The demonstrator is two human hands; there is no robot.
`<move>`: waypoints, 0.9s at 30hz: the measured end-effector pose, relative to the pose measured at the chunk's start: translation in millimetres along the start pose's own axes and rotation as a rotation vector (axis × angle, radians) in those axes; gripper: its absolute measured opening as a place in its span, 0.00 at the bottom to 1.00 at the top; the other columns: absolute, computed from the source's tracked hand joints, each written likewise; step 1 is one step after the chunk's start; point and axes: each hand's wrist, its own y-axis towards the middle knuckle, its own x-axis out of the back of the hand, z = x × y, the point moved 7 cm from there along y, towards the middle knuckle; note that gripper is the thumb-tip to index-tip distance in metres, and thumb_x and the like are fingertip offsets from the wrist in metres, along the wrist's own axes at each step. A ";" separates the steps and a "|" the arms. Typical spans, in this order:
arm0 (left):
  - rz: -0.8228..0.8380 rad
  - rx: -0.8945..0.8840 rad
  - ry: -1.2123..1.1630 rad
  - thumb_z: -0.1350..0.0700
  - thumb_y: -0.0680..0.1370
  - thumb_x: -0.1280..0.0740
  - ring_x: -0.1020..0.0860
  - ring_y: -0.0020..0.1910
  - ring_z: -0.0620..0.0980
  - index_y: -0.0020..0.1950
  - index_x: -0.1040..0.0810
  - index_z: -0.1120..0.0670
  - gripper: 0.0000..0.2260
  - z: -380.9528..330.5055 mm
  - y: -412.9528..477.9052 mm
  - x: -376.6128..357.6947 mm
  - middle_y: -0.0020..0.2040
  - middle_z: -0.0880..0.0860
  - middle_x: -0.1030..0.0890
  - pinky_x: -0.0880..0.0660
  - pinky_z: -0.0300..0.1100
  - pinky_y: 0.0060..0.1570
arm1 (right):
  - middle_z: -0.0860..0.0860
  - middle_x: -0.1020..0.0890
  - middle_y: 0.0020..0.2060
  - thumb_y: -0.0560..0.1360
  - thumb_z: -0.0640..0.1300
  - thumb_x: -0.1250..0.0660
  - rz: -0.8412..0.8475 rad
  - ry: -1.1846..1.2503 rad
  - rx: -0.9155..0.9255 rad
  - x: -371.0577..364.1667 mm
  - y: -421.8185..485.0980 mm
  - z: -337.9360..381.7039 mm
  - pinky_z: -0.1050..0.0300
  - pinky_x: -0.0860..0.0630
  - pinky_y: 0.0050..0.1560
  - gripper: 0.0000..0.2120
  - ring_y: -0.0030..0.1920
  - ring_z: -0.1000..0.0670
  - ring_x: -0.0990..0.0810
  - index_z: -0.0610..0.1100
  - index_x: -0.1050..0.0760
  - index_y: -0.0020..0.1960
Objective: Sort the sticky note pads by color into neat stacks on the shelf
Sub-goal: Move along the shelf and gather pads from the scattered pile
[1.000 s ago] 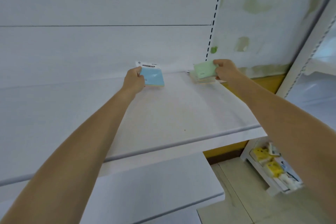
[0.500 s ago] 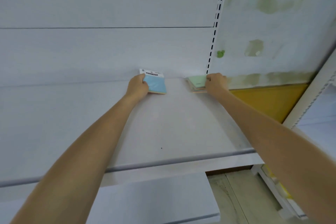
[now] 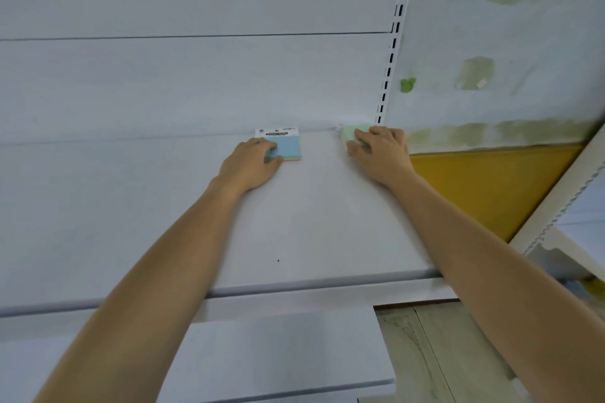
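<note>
Both arms are extended over the white shelf (image 3: 294, 232) toward its back edge; the blue pad (image 3: 287, 148), topped by a white printed header card, lies flat at the rear of the shelf, just right of the left hand (image 3: 250, 164); that pad's near-left corner is pinched between thumb and fingers. The green pad (image 3: 352, 133) lies in the rear right corner beside the slotted upright (image 3: 393, 52); it is partly covered by the right hand (image 3: 379, 154), whose fingers (image 3: 360, 144) are pressed flat onto it; the two pads are kept well apart.
</note>
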 end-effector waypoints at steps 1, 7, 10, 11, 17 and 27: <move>0.002 0.001 0.014 0.49 0.79 0.41 0.35 0.70 0.56 0.70 0.33 0.53 0.20 -0.6 -0.9 -0.7 0.72 0.54 0.33 0.35 0.50 0.68 | 0.47 0.37 0.72 0.78 0.55 0.47 0.002 -0.013 0.002 0.2 0.4 -0.2 0.47 0.46 0.72 0.21 0.73 0.44 0.47 0.50 0.33 0.69; -0.013 0.064 0.088 0.48 0.79 0.44 0.39 0.73 0.55 0.72 0.36 0.52 0.21 9.1 -9.8 -1.1 0.75 0.52 0.39 0.37 0.50 0.68 | 0.46 0.40 0.74 0.79 0.55 0.48 -0.025 -0.077 0.044 -2.9 -2.8 5.7 0.47 0.50 0.74 0.22 0.74 0.43 0.48 0.50 0.36 0.71; -0.105 0.015 0.192 0.46 0.79 0.45 0.37 0.72 0.55 0.72 0.37 0.53 0.22 -2.1 -5.1 12.1 0.75 0.52 0.38 0.36 0.50 0.67 | 0.46 0.38 0.73 0.79 0.53 0.46 -0.180 -0.167 0.172 11.5 -4.7 19.3 0.48 0.51 0.74 0.21 0.73 0.41 0.44 0.49 0.34 0.70; -0.140 -0.012 0.235 0.47 0.80 0.45 0.36 0.71 0.55 0.72 0.36 0.53 0.22 -5.1 -5.4 15.8 0.74 0.53 0.36 0.35 0.50 0.66 | 0.45 0.35 0.72 0.79 0.53 0.46 -0.189 -0.200 0.241 11.3 -6.5 28.7 0.46 0.50 0.73 0.21 0.72 0.40 0.41 0.48 0.32 0.69; -0.215 -0.030 0.383 0.48 0.80 0.46 0.32 0.68 0.58 0.70 0.33 0.55 0.20 21.9 -23.2 55.5 0.71 0.56 0.31 0.33 0.51 0.62 | 0.42 0.17 0.54 0.73 0.53 0.45 -0.003 -0.349 0.532 -21.0 -25.0 102.3 0.40 0.26 0.57 0.21 0.54 0.36 0.20 0.43 0.19 0.53; -0.334 0.250 0.506 0.53 0.81 0.48 0.30 0.65 0.61 0.69 0.32 0.57 0.18 215.0 -148.6 198.7 0.68 0.58 0.28 0.31 0.54 0.59 | 0.48 0.31 0.70 0.80 0.53 0.47 0.066 -0.251 0.880 -96.8 -74.9 326.9 0.50 0.43 0.71 0.21 0.71 0.44 0.37 0.49 0.34 0.71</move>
